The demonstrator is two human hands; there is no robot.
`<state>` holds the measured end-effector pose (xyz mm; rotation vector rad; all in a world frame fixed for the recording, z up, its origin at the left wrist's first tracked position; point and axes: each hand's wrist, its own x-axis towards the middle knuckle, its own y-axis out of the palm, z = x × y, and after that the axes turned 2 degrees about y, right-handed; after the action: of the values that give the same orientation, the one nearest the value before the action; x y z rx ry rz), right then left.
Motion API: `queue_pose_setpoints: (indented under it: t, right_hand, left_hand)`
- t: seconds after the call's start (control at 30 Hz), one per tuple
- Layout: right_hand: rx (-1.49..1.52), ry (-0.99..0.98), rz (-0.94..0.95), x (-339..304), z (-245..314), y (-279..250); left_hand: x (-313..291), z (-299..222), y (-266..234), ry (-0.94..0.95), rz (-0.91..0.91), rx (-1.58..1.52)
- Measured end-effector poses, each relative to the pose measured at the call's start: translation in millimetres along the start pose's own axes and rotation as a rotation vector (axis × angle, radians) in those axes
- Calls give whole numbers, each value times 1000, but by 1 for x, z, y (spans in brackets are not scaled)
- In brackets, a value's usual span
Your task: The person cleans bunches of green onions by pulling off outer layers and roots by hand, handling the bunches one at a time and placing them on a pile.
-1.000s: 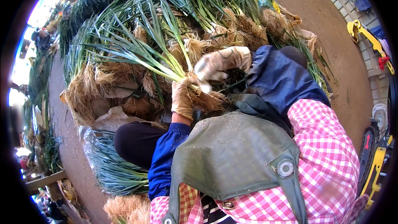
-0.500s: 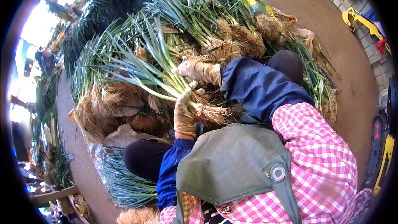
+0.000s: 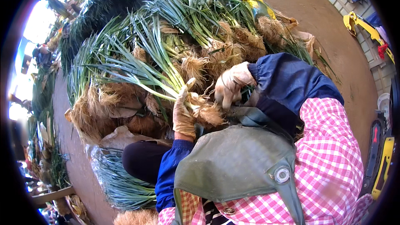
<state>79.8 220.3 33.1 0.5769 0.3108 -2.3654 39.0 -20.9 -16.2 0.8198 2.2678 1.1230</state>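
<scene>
My left hand (image 3: 183, 118), in a tan glove, is closed round the lower stems of a bunch of green onions (image 3: 173, 79). Their long leaves fan out up and to the left, and the shaggy pale roots (image 3: 209, 114) stick out on the right of the glove. Just beyond the root ends, apart from the stems, is my gloved right hand (image 3: 231, 85). Its fingers are curled downward and pressed together; what they hold, if anything, is hidden. Behind both hands lies a heap of green onions (image 3: 196, 14) with dry, straw-coloured roots (image 3: 193, 66).
An olive apron (image 3: 233, 162) covers my lap, between my bent knees. At lower left, green onions (image 3: 127, 181) lie in clear plastic. A yellow bag (image 3: 256, 3) sits at the heap's far end. Brown floor (image 3: 348, 54) runs along the right, with a yellow tool (image 3: 366, 29) beyond it.
My right hand has let go of the onion leaves and moved right and down, past the roots. The left hand keeps its hold, with the bunch nearly in place.
</scene>
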Motion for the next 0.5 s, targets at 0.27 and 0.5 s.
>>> queue_pose_setpoints:
  t: [0.27, 0.5]
  right_hand:
    - [-972, 545, -844, 79, -8, -98]
    - [-1108, 524, -929, 92, -58, -129]
  left_hand:
    - [-11, -35, 43, 249, 155, -140]
    - [21, -1, -3, -62, -176, -80]
